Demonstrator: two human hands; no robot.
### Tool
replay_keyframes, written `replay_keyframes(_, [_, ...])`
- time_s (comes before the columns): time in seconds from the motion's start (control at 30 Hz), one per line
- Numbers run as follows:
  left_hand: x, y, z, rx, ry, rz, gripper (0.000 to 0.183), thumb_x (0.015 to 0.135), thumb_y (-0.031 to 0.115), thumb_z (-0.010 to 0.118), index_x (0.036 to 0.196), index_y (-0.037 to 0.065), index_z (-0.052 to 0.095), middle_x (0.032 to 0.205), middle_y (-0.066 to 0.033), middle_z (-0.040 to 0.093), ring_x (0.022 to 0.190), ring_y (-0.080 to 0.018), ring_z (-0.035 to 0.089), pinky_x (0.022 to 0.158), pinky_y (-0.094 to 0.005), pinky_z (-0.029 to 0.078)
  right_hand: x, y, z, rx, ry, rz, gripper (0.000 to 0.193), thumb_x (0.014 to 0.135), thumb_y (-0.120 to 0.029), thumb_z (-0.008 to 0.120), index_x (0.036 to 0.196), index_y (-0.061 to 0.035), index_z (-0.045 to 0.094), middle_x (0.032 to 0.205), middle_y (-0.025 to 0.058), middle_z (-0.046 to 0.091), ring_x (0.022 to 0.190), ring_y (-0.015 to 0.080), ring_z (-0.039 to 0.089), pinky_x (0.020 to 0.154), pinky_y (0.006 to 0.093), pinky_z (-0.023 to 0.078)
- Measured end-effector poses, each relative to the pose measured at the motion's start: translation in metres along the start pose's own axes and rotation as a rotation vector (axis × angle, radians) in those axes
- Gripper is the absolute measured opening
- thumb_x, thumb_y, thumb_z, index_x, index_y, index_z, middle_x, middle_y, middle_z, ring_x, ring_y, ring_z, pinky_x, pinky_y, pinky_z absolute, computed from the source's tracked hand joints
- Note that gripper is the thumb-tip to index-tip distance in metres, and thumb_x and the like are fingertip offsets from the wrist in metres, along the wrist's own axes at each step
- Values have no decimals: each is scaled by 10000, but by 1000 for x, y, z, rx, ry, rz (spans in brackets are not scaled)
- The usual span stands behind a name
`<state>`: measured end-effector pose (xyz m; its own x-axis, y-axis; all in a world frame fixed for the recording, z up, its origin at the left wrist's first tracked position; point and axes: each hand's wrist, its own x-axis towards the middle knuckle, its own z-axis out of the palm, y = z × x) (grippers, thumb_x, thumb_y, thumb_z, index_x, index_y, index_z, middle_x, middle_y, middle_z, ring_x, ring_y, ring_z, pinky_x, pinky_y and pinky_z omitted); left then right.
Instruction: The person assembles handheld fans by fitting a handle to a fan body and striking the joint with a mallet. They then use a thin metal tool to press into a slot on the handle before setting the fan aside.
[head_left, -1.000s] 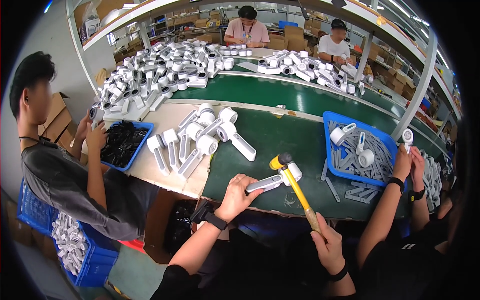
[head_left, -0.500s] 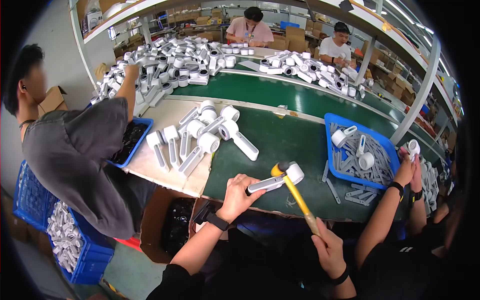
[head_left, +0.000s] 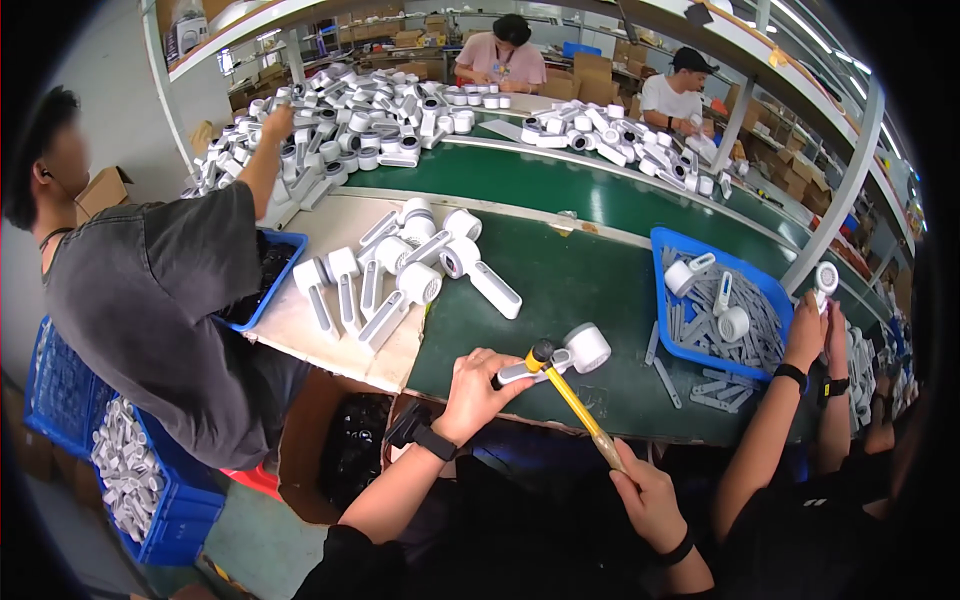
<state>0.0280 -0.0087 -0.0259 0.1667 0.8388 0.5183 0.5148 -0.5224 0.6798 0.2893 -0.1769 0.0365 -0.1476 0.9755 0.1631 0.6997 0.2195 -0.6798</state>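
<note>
My left hand (head_left: 476, 394) grips the handle of a white-and-grey handheld fan (head_left: 587, 348), which lies on the green tabletop with its round head pointing away to the right. In my right hand (head_left: 650, 503) is a mallet (head_left: 582, 412) with a yellow handle and a black-and-yellow head. The mallet's head is over the fan's handle, close to my left fingers; whether it touches cannot be made out. Beyond my left hand, several similar fans (head_left: 418, 284) lie in a loose group.
On the right, a blue tray (head_left: 655, 290) holds grey strips and a few fans, with loose strips (head_left: 720, 390) beside it. A co-worker's hands (head_left: 815, 330) hold a fan there. Another person (head_left: 150, 290) reaches across at left. A large fan pile (head_left: 330, 130) covers the far left.
The mallet's head has moved left along the fan, from near its round head to over the handle. My right hand has shifted slightly left; my left hand keeps its hold.
</note>
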Motion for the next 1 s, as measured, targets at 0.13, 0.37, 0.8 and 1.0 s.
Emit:
replay_keyframes(0.13, [-7,-4,-6,-111,31,63,298,772,242,836,986,63,733,901,-76,706,875,-277,614,827,-397,450,-1,-6,-5,7,-13,26,466,911,-18,643,1365,33,548,815,138,616,693,192,590,670,290,464])
replay_keyframes(0.37, [-6,-7,-19,13,-102,-59,315,735,236,864,946,41,733,921,-68,719,894,-253,613,855,-391,452,6,-12,1,57,72,-92,470,890,-25,670,1353,-18,584,722,131,556,618,245,556,613,328,461])
replay_keyframes(0.8, [-13,-8,-16,14,-68,-76,301,729,236,867,929,58,730,877,-45,693,896,-249,605,833,-381,424,5,-28,-4,98,125,-184,480,904,-37,663,1371,-8,557,736,122,532,629,248,535,609,343,441])
replay_keyframes(1.0, [-6,-7,-16,32,-55,-92,282,745,240,858,926,66,730,918,-36,706,920,-239,607,870,-375,410,12,-26,3,43,34,-141,483,906,-28,651,1377,4,546,766,136,553,661,252,562,634,333,452])
